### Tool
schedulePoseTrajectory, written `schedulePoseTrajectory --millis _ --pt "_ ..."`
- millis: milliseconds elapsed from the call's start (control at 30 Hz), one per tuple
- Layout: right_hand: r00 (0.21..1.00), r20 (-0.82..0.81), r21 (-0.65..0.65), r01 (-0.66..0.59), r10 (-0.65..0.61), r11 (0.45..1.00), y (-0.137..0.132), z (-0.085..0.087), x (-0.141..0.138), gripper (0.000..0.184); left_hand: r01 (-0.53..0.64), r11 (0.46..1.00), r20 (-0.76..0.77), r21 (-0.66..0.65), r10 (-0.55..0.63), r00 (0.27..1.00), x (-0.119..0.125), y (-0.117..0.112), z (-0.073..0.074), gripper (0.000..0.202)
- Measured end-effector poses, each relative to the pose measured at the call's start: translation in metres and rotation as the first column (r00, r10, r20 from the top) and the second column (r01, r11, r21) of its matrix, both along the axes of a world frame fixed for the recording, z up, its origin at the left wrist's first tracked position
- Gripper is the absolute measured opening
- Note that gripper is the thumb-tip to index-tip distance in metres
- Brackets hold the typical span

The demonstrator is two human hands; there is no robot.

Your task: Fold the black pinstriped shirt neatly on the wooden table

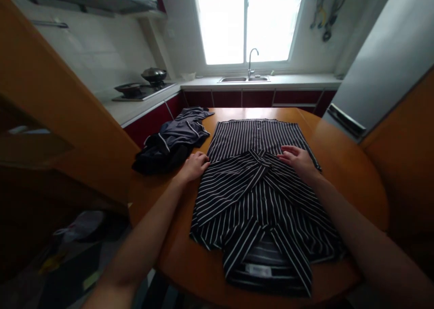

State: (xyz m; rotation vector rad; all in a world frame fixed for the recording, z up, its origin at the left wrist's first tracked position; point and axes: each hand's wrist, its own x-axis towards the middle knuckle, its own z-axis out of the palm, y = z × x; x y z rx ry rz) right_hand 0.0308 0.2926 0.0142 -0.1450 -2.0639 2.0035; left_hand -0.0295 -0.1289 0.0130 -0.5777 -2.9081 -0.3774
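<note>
A black shirt with white stripes (pixel 257 196) lies flat on the round wooden table (pixel 342 164), collar toward me, both sleeves folded across its front. My left hand (pixel 195 165) rests at the shirt's left edge with its fingers curled on the cloth. My right hand (pixel 296 159) lies flat on the right side of the shirt, fingers stretched toward the middle where the sleeves cross.
A heap of dark clothes (pixel 172 142) sits on the table's left side. Behind the table run a counter with a sink and tap (pixel 249 72) and a stove with pans (pixel 142 85). A fridge (pixel 379 69) stands at right.
</note>
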Motion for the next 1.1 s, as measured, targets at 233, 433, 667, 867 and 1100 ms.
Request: schedulePoseTrajectory --millis 233,433,667,867,1100 --pt "0.965 -0.038 -0.052 0.258 -0.26 0.965 0.076 0.021 -0.007 0.01 0.162 0.981 -0.092 0.109 -0.152 0.984 -0.001 0.016 0.004 0.032" --pt "0.905 0.124 -0.167 0.424 -0.408 0.89 0.124 0.017 -0.01 0.011 0.182 0.963 -0.049 0.198 -0.176 0.983 -0.008 0.022 0.0 0.036" --pt "0.868 0.19 -0.087 0.48 -0.458 0.873 0.124 -0.004 -0.022 0.017 0.123 0.965 -0.02 0.231 -0.122 0.992 -0.025 0.015 -0.009 0.034" --pt "0.88 0.158 -0.004 0.454 -0.447 0.891 0.118 -0.02 -0.025 0.021 0.116 0.966 -0.04 0.233 -0.11 0.993 -0.009 0.024 0.001 0.03" --pt "0.867 0.131 0.119 0.468 -0.481 0.876 0.12 -0.031 -0.027 0.023 0.261 0.932 0.054 0.251 -0.283 0.958 0.048 0.017 0.037 0.022"
